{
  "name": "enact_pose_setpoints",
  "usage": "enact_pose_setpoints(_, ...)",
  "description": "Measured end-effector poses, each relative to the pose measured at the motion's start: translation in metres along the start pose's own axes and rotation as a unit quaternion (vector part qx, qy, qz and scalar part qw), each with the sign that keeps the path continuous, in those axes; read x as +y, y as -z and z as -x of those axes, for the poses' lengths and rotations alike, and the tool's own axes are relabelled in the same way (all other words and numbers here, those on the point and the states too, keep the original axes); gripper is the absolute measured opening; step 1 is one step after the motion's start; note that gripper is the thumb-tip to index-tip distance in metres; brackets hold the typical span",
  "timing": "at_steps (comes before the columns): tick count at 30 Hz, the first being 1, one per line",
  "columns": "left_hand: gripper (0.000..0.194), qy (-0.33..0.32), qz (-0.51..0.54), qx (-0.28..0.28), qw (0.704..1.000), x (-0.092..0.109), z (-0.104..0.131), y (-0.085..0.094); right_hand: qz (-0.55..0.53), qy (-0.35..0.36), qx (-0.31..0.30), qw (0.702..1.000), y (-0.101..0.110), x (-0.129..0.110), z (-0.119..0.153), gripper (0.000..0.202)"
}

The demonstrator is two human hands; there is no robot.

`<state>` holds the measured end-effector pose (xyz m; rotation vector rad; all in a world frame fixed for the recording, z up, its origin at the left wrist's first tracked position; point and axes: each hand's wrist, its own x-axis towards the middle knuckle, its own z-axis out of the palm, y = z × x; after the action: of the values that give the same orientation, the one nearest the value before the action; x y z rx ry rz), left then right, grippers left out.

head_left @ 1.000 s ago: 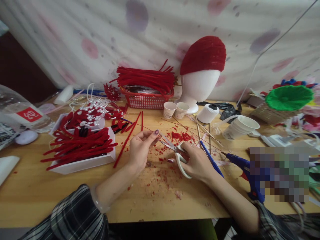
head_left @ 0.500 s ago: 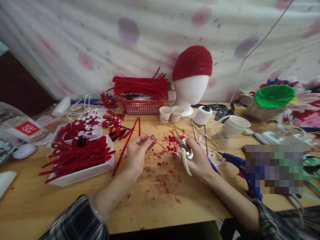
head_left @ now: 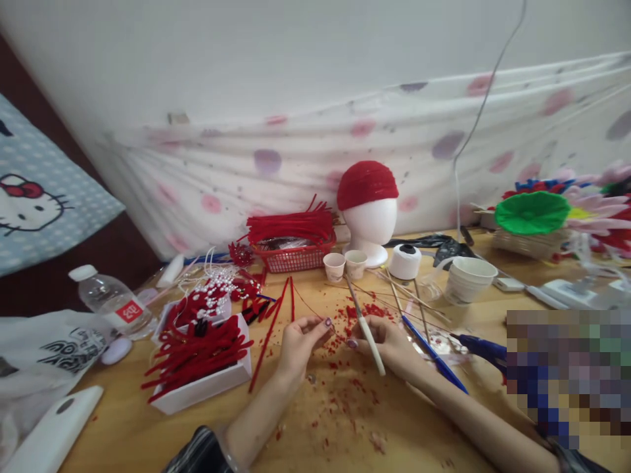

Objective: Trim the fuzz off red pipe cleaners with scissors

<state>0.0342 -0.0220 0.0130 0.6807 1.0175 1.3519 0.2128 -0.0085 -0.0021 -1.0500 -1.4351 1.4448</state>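
My left hand (head_left: 302, 347) pinches a thin dark-red wire (head_left: 306, 304) between thumb and fingertips, low over the table. My right hand (head_left: 383, 344) is closed around a pair of scissors with white handles (head_left: 369, 338). The scissors are seen edge-on, blades pointing away, so I cannot tell how far they are parted. Red fuzz clippings (head_left: 367, 312) lie scattered around and between both hands. To the left of my left hand lie two loose red pipe cleaners (head_left: 269, 338).
On the left are a white box (head_left: 211, 387) of red pipe cleaners and a bottle (head_left: 118, 305). Behind stand a red basket (head_left: 296, 263), a foam head (head_left: 372, 226), paper cups (head_left: 355, 264) and a thread spool (head_left: 405, 263). A blue pen (head_left: 434, 355) lies right of my right hand.
The view has tilted upward, showing more wall. My right hand has turned the scissors from showing their open loops to edge-on. My left hand still pinches the wire.
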Motion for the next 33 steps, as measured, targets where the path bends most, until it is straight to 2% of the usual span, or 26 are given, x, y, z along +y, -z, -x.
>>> enact_pose_setpoints(7,0.032,0.002,-0.014,-0.014,1.000,-0.012,0.013,-0.017,-0.022,0.019,-0.029,0.999,-0.001,0.003,0.002,0.040)
enact_pose_setpoints(12,0.028,-0.013,-0.034,-0.016,0.999,-0.003,0.024,-0.019,-0.027,0.059,0.001,0.998,0.002,-0.002,0.004,0.033)
enact_pose_setpoints(16,0.030,-0.014,-0.080,-0.047,0.996,0.006,0.043,-0.016,-0.052,0.063,0.031,0.996,0.003,-0.008,0.003,0.035)
enact_pose_setpoints(20,0.027,-0.023,-0.206,-0.084,0.975,0.009,0.061,-0.014,-0.092,0.050,0.052,0.993,0.004,-0.011,0.001,0.040)
enact_pose_setpoints(26,0.028,-0.016,-0.360,-0.177,0.916,0.012,0.068,-0.012,-0.120,0.043,0.078,0.989,0.005,-0.012,0.002,0.044)
enact_pose_setpoints(29,0.028,-0.017,-0.391,-0.185,0.901,0.014,0.065,-0.011,-0.107,0.047,0.092,0.989,0.006,-0.011,0.002,0.043)
enact_pose_setpoints(33,0.034,-0.031,-0.375,-0.162,0.912,0.016,0.054,-0.001,-0.088,0.073,0.110,0.987,0.006,-0.009,0.002,0.040)
